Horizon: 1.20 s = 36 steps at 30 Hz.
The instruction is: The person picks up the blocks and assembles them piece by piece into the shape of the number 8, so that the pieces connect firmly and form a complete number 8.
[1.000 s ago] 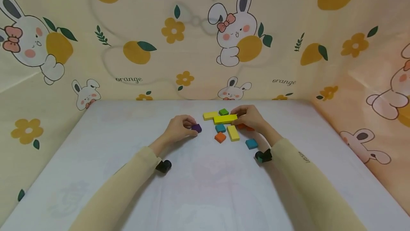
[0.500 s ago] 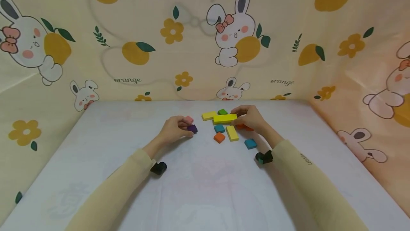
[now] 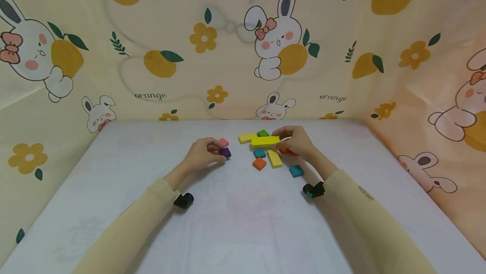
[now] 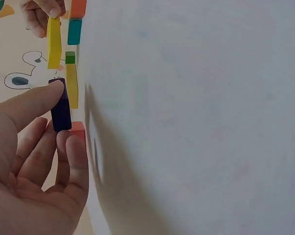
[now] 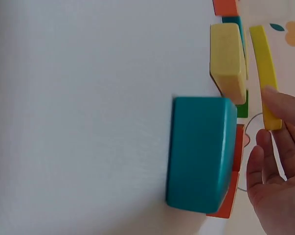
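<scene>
My left hand (image 3: 202, 154) pinches a small dark purple block (image 4: 60, 105) between thumb and fingers, raised over the white table. Close behind it lies a pink block (image 3: 223, 142), partly hidden by the fingers. My right hand (image 3: 297, 142) grips one end of a long bright yellow block (image 3: 265, 141), its other end pointing left. Under that block's left end, in the head view, a pale yellow block (image 3: 247, 138) shows, with a green block (image 3: 263, 133) behind. Orange-red blocks (image 3: 288, 152) lie below the right hand, partly covered by it.
In front of the hands lie a teal block (image 3: 259, 153), an orange block (image 3: 259, 164), another pale yellow block (image 3: 274, 158) and a second teal block (image 3: 296, 171), which looms large in the right wrist view. A printed cloth wall (image 3: 228, 63) stands behind the table (image 3: 235, 223).
My left hand has moved left with the purple block, and the pink block has come into view behind it. The right hand keeps its grip on the yellow block, nearly still.
</scene>
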Tool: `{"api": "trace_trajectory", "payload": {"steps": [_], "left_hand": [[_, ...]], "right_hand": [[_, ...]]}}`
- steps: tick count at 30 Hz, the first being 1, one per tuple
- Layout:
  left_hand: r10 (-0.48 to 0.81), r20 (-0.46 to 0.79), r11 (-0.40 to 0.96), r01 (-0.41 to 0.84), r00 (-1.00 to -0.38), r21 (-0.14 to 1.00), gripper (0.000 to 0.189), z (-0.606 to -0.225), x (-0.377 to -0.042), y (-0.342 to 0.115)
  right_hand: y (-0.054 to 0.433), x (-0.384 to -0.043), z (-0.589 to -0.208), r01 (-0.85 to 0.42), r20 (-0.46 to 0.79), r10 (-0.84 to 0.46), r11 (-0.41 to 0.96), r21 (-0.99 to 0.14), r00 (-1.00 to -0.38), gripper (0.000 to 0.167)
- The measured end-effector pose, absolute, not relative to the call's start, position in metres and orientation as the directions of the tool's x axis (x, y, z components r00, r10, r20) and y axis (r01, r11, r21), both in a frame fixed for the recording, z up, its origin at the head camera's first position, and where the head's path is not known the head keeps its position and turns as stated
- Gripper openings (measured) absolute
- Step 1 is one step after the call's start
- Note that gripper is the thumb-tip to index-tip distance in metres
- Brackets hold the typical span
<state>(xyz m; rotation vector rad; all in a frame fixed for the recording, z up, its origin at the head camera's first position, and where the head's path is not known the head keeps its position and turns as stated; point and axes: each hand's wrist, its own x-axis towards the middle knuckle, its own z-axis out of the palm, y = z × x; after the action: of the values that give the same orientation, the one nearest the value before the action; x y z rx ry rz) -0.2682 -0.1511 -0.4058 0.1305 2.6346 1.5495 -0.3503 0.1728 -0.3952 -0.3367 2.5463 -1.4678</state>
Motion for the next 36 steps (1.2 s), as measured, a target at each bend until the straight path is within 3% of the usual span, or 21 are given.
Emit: {"api": "trace_trajectory", "payload": {"steps": [20,36], "left_hand": [[0.187,0.085,0.522,0.172,-0.979,0.835,0.036,-0.393,-0.233,-0.185],[0.320,-0.017,0.512,0.158,-0.947,0.844,0.037,-0.403,-0.218,-0.195]], "right_hand": [[0.157,-0.313,-0.390,-0.106,-0.032,-0.273,0.476,-0.873,-0.962,0.034],[0.154,-0.308,-0.394,-0.076,-0.058,-0.248,0.499,-0.863,-0.967,0.034]]}}
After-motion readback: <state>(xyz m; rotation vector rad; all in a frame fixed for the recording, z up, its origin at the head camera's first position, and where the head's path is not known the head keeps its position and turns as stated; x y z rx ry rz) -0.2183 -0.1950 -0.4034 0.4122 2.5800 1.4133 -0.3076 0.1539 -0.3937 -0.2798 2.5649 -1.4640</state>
